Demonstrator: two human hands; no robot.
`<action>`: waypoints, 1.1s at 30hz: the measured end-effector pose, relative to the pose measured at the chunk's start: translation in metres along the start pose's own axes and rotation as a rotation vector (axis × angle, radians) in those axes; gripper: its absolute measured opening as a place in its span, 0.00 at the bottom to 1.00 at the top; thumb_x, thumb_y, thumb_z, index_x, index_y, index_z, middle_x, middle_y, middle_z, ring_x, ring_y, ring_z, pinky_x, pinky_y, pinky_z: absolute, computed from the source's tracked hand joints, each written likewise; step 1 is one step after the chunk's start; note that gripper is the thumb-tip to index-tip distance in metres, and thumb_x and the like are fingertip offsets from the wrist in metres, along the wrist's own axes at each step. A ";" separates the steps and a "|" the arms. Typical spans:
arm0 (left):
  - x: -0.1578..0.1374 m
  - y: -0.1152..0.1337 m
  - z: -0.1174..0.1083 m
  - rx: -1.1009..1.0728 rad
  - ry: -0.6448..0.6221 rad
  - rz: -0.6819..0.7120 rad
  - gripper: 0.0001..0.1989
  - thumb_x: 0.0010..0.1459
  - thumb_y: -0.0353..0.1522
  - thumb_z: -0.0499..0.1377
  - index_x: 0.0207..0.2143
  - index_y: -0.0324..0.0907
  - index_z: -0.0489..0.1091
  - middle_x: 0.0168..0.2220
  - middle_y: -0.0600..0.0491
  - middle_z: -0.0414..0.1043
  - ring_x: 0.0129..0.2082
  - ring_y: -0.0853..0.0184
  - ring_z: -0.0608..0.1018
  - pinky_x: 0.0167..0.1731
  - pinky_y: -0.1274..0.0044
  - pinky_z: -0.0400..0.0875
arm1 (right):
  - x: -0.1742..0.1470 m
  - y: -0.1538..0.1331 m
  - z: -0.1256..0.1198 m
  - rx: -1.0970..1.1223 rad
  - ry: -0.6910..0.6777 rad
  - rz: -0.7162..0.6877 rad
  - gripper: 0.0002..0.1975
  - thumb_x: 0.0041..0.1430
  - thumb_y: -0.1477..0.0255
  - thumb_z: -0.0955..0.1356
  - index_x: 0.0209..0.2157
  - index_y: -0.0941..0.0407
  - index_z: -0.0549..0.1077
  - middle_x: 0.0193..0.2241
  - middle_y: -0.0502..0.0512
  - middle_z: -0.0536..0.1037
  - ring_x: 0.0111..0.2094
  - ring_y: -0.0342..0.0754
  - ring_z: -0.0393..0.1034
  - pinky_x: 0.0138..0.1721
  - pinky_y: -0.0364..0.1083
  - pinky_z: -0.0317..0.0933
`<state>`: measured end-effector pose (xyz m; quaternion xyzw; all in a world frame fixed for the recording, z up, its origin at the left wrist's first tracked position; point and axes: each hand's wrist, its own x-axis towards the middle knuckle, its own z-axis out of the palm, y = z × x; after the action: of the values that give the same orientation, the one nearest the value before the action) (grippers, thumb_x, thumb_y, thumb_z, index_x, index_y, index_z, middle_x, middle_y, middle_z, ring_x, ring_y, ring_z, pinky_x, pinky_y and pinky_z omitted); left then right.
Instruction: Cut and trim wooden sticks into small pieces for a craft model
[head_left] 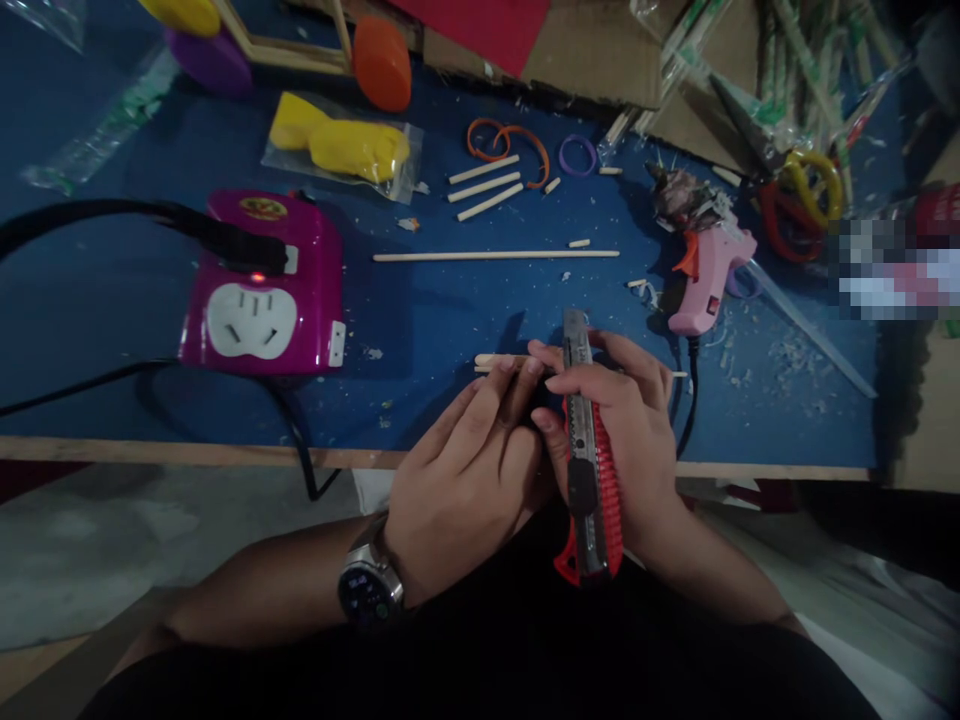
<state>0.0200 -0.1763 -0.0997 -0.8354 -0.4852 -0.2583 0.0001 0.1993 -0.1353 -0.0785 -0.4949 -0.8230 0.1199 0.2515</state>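
Observation:
My right hand point(637, 430) is closed round a red and grey box cutter point(589, 470), its blade end pointing away from me. My left hand point(472, 450), with a watch on the wrist, presses its fingertips on thin wooden sticks point(487, 362) near the table's front edge. One stick end pokes out beyond my right hand; the middle of the sticks is hidden by my fingers. Farther off lies a longer wooden stick point(495, 256), with short cut sticks point(487, 188) behind it.
At left stands a magenta power strip point(315, 270) with a black plug and cables. A pink glue gun point(709, 280) lies at right, near scissors point(795, 200). A bagged yellow piece point(345, 140), orange rings point(517, 140) and cardboard point(570, 65) lie farther back on the blue tabletop.

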 end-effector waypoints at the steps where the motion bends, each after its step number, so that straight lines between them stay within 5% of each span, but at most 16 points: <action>1: 0.000 0.000 0.000 -0.002 0.002 -0.004 0.19 0.71 0.35 0.58 0.54 0.29 0.77 0.70 0.36 0.71 0.70 0.49 0.77 0.68 0.65 0.77 | 0.000 0.000 0.000 0.000 -0.001 -0.002 0.13 0.72 0.69 0.73 0.54 0.47 0.71 0.57 0.54 0.87 0.68 0.63 0.71 0.63 0.65 0.62; 11: 0.000 0.001 0.001 -0.002 0.010 -0.013 0.23 0.71 0.36 0.59 0.58 0.24 0.76 0.70 0.34 0.72 0.71 0.46 0.75 0.69 0.65 0.73 | 0.000 0.000 0.000 -0.041 0.002 -0.001 0.12 0.73 0.69 0.73 0.53 0.47 0.71 0.56 0.51 0.87 0.66 0.61 0.73 0.63 0.63 0.63; 23: 0.002 0.002 -0.003 0.025 0.022 -0.025 0.16 0.70 0.38 0.61 0.48 0.33 0.79 0.66 0.40 0.78 0.65 0.50 0.80 0.65 0.66 0.79 | 0.001 0.000 0.000 -0.021 0.012 -0.012 0.12 0.73 0.69 0.73 0.54 0.47 0.70 0.56 0.51 0.87 0.65 0.61 0.72 0.62 0.62 0.64; 33: 0.002 0.001 -0.002 0.019 0.002 -0.018 0.22 0.70 0.37 0.60 0.57 0.27 0.78 0.68 0.38 0.75 0.68 0.45 0.78 0.65 0.64 0.79 | 0.001 -0.002 0.000 -0.005 0.015 -0.009 0.13 0.73 0.70 0.73 0.54 0.48 0.71 0.55 0.53 0.87 0.62 0.63 0.74 0.59 0.65 0.65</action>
<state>0.0208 -0.1763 -0.0966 -0.8307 -0.4950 -0.2547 0.0060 0.1976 -0.1351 -0.0770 -0.4928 -0.8236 0.1132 0.2569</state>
